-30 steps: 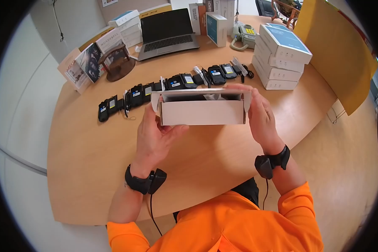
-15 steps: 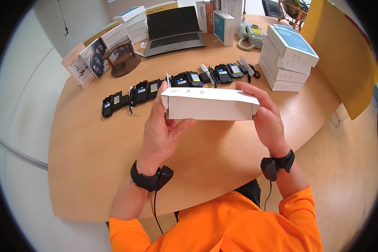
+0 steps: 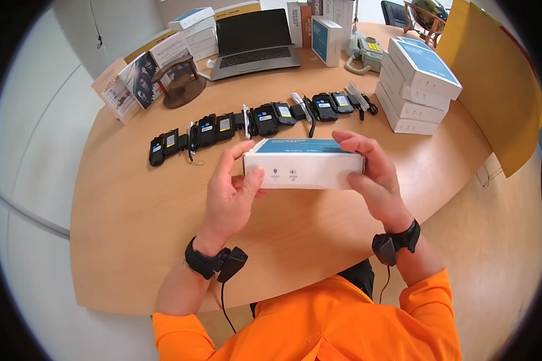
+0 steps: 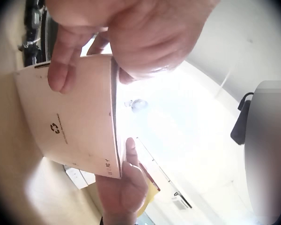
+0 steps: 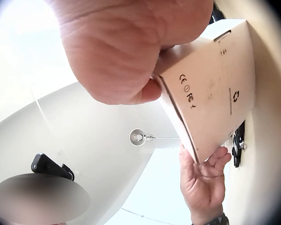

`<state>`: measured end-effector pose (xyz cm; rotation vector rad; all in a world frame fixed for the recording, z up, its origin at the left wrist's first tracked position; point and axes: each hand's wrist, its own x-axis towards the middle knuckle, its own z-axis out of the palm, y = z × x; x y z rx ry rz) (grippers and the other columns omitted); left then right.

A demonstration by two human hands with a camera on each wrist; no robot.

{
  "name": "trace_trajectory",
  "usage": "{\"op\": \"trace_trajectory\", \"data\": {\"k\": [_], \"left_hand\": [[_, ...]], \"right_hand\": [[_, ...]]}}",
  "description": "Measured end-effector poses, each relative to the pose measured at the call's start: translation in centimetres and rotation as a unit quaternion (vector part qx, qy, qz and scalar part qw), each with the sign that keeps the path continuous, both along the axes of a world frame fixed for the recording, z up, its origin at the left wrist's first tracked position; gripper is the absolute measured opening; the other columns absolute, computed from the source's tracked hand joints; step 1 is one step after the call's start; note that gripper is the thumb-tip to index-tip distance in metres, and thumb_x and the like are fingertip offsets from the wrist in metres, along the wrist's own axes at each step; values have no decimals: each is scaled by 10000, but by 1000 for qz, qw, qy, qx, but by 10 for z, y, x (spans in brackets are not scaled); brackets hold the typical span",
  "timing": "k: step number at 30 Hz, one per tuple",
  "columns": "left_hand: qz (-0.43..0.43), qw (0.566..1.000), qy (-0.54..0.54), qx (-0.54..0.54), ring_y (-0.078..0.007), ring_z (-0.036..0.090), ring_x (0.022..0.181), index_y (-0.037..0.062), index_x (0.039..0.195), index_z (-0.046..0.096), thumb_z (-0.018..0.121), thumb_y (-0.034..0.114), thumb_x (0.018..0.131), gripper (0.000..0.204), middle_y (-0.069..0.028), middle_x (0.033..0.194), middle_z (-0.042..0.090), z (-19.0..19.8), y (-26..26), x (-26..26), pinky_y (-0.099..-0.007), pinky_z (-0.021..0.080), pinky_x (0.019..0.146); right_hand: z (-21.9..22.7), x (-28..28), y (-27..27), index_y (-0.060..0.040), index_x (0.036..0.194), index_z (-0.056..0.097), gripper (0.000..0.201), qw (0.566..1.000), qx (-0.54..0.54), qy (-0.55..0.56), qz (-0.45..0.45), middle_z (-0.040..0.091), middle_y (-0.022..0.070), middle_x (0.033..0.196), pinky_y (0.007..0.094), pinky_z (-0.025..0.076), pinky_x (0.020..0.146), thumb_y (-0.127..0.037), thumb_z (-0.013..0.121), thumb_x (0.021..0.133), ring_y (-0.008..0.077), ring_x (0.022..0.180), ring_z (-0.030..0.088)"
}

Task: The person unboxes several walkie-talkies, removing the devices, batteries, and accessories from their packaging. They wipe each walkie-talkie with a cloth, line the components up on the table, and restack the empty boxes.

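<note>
Between both hands a white cardboard box (image 3: 310, 170) with a blue top is held above the table, its small printed icons facing me in the head view. My left hand (image 3: 230, 191) grips the left end, thumb on the near side and fingers round the far side and underneath. At the opposite end my right hand (image 3: 376, 177) holds on, thumb against the near side and fingers over the top edge. Both wrist views show the box's underside (image 4: 70, 122), printed with a recycling mark. In the right wrist view, CE marks stand near one edge of that underside.
Beyond the box, a row of black devices (image 3: 265, 119) with batteries, adapters and cables crosses the table (image 3: 162, 240). A stack of white boxes (image 3: 412, 108) stands at the right, before a yellow panel (image 3: 494, 84). Farther back are a laptop (image 3: 254, 45), a telephone (image 3: 365, 54) and books.
The box's opening, seen first, is covered by the flap. The box has tilted, bringing its blue top and icon side into view. Both thumbs have moved onto its near side.
</note>
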<state>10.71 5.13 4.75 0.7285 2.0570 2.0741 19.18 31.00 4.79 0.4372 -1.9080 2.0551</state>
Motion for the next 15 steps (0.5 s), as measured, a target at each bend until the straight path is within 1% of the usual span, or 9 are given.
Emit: {"op": "trace_trajectory", "data": {"k": [3,6,7,8,9,10,12,13,15], "left_hand": [[-12,999,-48,20,-188,677,984,51,1372,498,664,192,990,440,-100,1349,556,-9,-9,1,-302,600,728],[15,999,-27,38,-173,633,1083,76,1307,517,655,212,996,367,-94,1418,511,-17,-27,17,-321,599,758],[30,996,-76,43,-160,615,1092,84,1280,518,651,217,998,338,-81,1396,518,-18,-40,23,-313,586,770],[44,990,-124,50,-147,598,1101,92,1252,519,646,222,1000,310,-68,1374,525,-20,-54,30,-304,572,782],[56,982,-173,57,-133,580,1110,100,1224,520,642,226,1002,283,-56,1353,531,-22,-66,39,-296,559,793],[109,983,-143,37,-105,563,1029,99,1193,529,643,234,1000,262,-32,1248,542,-30,-78,45,-276,530,776],[201,976,-82,-9,-47,529,865,96,1131,547,646,249,994,228,14,1039,562,-56,-105,49,-236,474,742],[238,967,-88,-7,-47,517,852,102,1130,548,630,249,999,214,19,1020,552,-63,-121,53,-235,460,743],[309,946,-98,0,-47,492,826,115,1128,550,598,250,1008,187,29,980,531,-68,-164,61,-232,433,745]], "right_hand": [[-5,-2,-5,-35,1287,544,499,998,55,30,-24,482,131,1455,325,389,1074,141,453,829,194,1310,479],[-7,-2,-15,-26,1260,564,457,994,98,44,5,502,139,1438,332,375,1088,133,478,840,212,1321,476],[-11,-1,-21,-23,1250,571,442,993,108,46,25,508,143,1433,336,370,1093,130,487,844,218,1324,475],[-18,1,-28,-34,1224,592,406,992,114,21,50,525,145,1422,357,366,1104,123,515,857,242,1336,478],[-22,1,-35,-41,1228,593,394,983,156,34,89,535,146,1412,368,374,1101,96,545,861,258,1328,490],[-25,0,-41,-48,1232,593,385,972,196,49,124,546,146,1402,380,381,1098,69,575,865,274,1320,502],[-22,0,-49,-50,1218,605,358,965,182,19,187,560,144,1385,390,391,1092,22,612,867,287,1300,522],[-18,1,-51,-51,1211,611,347,961,176,3,215,567,142,1376,395,396,1089,-2,631,868,293,1291,531],[-13,0,-45,-40,1195,622,330,960,191,-30,205,572,148,1368,395,400,1084,-37,653,866,295,1273,545]]}}
